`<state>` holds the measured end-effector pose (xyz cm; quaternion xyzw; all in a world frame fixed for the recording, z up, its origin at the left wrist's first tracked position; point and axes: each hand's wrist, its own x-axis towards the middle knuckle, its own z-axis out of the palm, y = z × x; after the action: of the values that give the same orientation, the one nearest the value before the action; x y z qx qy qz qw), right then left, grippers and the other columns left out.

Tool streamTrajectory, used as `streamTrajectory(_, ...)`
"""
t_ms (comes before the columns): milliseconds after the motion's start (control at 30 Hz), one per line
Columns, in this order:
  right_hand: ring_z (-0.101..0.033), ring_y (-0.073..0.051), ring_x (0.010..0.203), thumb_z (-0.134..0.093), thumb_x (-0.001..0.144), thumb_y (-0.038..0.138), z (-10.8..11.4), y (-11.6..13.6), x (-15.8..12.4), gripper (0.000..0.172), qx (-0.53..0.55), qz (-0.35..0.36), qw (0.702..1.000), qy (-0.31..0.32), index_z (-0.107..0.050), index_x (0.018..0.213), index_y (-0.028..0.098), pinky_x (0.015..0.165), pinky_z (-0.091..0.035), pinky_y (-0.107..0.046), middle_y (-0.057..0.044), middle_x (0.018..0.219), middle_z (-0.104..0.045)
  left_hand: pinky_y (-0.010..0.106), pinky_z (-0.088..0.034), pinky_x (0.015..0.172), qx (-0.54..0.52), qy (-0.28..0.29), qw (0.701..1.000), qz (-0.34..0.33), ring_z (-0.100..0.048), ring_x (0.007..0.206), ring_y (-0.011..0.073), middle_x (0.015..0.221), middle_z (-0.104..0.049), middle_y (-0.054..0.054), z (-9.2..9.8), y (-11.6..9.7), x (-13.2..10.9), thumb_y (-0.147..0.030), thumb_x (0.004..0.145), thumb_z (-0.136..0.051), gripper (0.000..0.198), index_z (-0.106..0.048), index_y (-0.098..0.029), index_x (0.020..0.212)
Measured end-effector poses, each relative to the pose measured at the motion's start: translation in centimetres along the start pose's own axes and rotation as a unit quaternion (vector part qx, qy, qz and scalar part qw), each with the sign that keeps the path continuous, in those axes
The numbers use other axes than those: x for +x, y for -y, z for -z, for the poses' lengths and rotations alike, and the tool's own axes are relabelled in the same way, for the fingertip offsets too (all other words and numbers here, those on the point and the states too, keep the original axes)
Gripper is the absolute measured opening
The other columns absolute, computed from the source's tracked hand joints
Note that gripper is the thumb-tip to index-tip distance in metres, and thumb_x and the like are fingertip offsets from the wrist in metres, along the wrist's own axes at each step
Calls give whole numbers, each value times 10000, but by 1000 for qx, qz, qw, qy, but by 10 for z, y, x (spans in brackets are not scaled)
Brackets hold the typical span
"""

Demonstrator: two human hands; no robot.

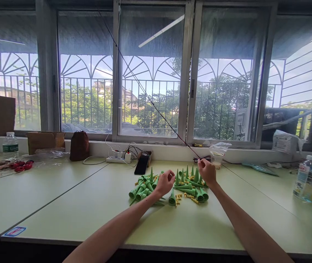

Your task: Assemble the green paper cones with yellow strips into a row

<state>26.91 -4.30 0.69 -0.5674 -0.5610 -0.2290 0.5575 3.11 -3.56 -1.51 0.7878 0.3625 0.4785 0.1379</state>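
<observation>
My left hand [166,181] is curled with its fingers drawn together over the left part of a pile of green plastic cone spikes. Whatever it may hold is hidden. At the right side of the pile my right hand [207,171] is raised and closed in a pinch, and I cannot make out anything in it. Between the hands, several green cones [192,171] stand point up, with others lying on their sides. More green cones [144,191] with ribbed collars lie heaped at the left. Small yellow pegs [177,199] are scattered among them and in front.
A phone [142,164] and a power strip [119,159] are at the back by the sill. A dark cord [156,106] slants down toward my right hand. Bottles [306,179] and a plastic bag [260,168] lie right; red round objects [21,166] and a brown pouch [79,146] left.
</observation>
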Motion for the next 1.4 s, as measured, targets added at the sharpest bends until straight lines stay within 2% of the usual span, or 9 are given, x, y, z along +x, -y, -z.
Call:
streamTrajectory(200,-463,-121,499,-469,876,399,-7,11,-10,383,58,74,972,217,-563,580,177,528,-282,-235,5,526,-559,216,-306,540,-5,4,1000,-4,-460,512,103,530,-523,-41,0,-2,-1,-253,804,-535,124,-606,-171,745)
streamTrajectory(333,-494,-119,530,-526,831,363,-6,11,-13,313,64,88,947,302,-616,609,161,530,-306,-221,10,547,-582,217,-310,542,-3,4,1000,-7,-456,510,103,527,-513,-46,-1,-3,-1,-260,806,-530,128,-605,-174,748)
streamTrajectory(433,-540,-124,569,-596,770,329,-6,9,-13,217,84,104,914,383,-653,658,152,544,-347,-213,-2,608,-631,217,-325,559,-3,6,1000,-10,-467,526,103,547,-526,-42,-1,-3,-2,-253,804,-525,124,-602,-174,748)
streamTrajectory(533,-577,-140,618,-638,721,297,-6,7,-13,158,102,116,886,437,-681,694,148,589,-397,-220,-17,658,-661,216,-333,563,-3,10,1000,-10,-462,526,103,544,-516,-44,0,-4,-2,-254,802,-523,123,-600,-174,746)
streamTrajectory(767,-603,-154,674,-682,674,275,-6,6,-16,121,119,127,856,486,-702,694,158,629,-422,-229,-13,706,-683,213,-326,554,1,15,1000,-18,-452,522,98,538,-512,-45,0,-5,-3,-242,795,-526,117,-602,-172,740)
streamTrajectory(1267,-551,-112,601,-721,630,210,-13,11,-19,85,122,113,851,498,-712,681,143,554,-376,-190,16,624,-635,213,-305,545,3,36,999,-27,-430,520,95,531,-493,-46,-1,-5,-5,-226,791,-513,131,-611,-164,731)
streamTrajectory(1400,-563,-115,587,-738,633,255,-16,11,-21,144,142,108,855,487,-705,710,138,537,-393,-187,7,630,-639,212,-296,531,1,34,999,-30,-417,513,96,523,-481,-49,0,-6,-5,-227,788,-513,134,-618,-163,735)
